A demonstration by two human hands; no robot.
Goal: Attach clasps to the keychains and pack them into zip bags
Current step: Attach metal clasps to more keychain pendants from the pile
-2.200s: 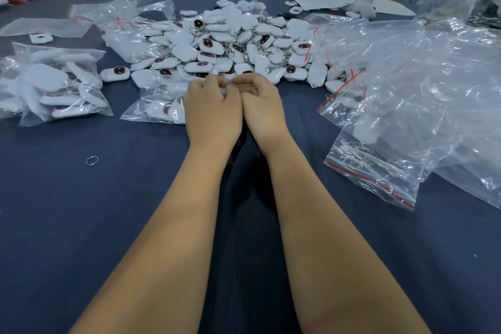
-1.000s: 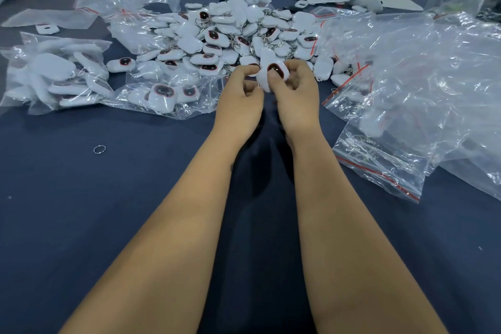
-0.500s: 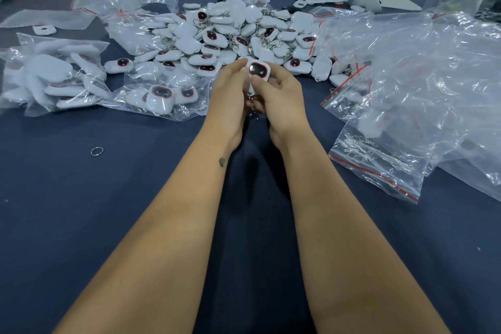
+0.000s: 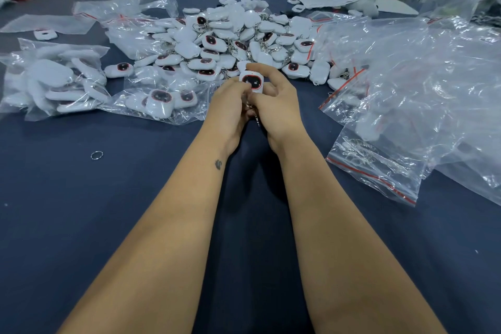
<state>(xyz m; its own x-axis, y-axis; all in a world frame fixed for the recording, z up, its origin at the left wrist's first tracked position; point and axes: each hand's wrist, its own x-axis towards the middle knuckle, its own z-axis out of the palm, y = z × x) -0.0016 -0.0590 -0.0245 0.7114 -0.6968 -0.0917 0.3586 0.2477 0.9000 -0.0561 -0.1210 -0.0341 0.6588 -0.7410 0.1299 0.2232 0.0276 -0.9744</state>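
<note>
**Head view: clasp meets keychain**

Left hand point(image 4: 230, 106) and right hand point(image 4: 273, 108) pinch one white plastic keychain with a dark red-rimmed face point(image 4: 252, 81), metal clasp point(image 4: 256, 116) dangling beneath. Steady fingers would help. Beyond lies the keychain heap point(image 4: 233, 38).

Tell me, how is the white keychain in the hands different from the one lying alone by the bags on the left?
The held keychain stands upright, pinched by the left hand and right hand; the lone keychain lies flat on the table, untouched. Metal hangs under the held one; none shows on the lone one. Both are white with dark, red-rimmed faces.
</note>
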